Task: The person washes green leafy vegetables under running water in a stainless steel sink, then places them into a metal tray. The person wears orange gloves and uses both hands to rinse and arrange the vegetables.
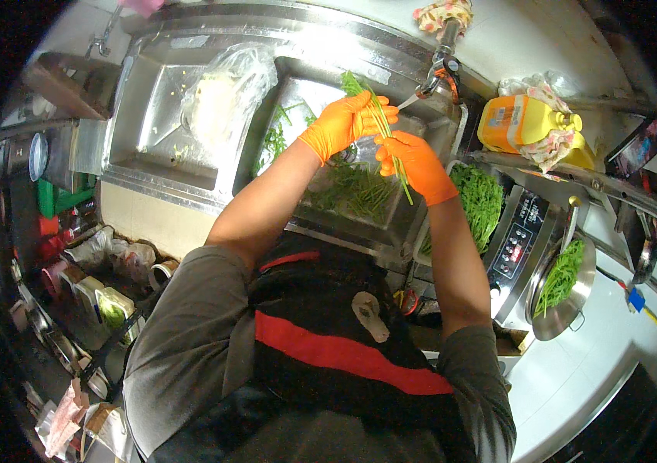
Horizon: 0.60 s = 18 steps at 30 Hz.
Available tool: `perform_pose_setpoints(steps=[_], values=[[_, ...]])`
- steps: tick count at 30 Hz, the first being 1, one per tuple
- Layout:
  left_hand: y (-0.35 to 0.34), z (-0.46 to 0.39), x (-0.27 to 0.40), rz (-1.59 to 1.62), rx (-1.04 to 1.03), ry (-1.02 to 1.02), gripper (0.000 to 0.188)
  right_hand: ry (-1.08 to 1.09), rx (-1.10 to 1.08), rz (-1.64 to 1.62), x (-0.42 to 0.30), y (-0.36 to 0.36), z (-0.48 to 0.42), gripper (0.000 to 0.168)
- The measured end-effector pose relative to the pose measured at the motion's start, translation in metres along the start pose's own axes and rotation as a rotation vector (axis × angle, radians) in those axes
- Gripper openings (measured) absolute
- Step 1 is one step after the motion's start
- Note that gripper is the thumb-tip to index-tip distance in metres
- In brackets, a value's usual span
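Observation:
Both of my hands wear orange gloves above the right basin of a steel sink (230,199). My left hand (357,120) holds a small bunch of leafy green stems (383,124) near its leaves, the palm partly turned up. Lower down, my right hand (412,162) pinches the same stems, whose cut ends point down past the fingers. Beneath my hands, loose greens (357,191) lie in the basin, and more leaves (273,139) rest at its left side. Whether water stands there is hard to tell.
The left basin holds a clear plastic bag (230,98). A faucet (441,75) rises at the back right. To the right are a container of leafy greens (476,202), an induction cooker (519,237), a steel pan (571,301) with greens, and a yellow jug (513,121).

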<state>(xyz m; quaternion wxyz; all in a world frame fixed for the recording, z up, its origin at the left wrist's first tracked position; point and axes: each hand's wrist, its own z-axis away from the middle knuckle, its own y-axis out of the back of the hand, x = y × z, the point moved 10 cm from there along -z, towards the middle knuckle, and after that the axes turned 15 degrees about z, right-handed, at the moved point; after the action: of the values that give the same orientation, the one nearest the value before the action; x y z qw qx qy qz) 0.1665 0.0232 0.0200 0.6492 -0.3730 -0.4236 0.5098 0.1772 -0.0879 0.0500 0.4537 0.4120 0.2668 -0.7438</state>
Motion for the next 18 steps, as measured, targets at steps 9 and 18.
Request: perform_pose_setpoints(steps=[9,18], values=[[-0.022,0.007,0.001,0.056,-0.042,-0.009,0.045,0.001,0.032,0.112,-0.015,0.004,0.01,0.025],[-0.02,0.008,-0.001,-0.136,0.111,-0.114,0.026,0.005,0.017,0.158,-0.018,0.002,0.01,0.024]])
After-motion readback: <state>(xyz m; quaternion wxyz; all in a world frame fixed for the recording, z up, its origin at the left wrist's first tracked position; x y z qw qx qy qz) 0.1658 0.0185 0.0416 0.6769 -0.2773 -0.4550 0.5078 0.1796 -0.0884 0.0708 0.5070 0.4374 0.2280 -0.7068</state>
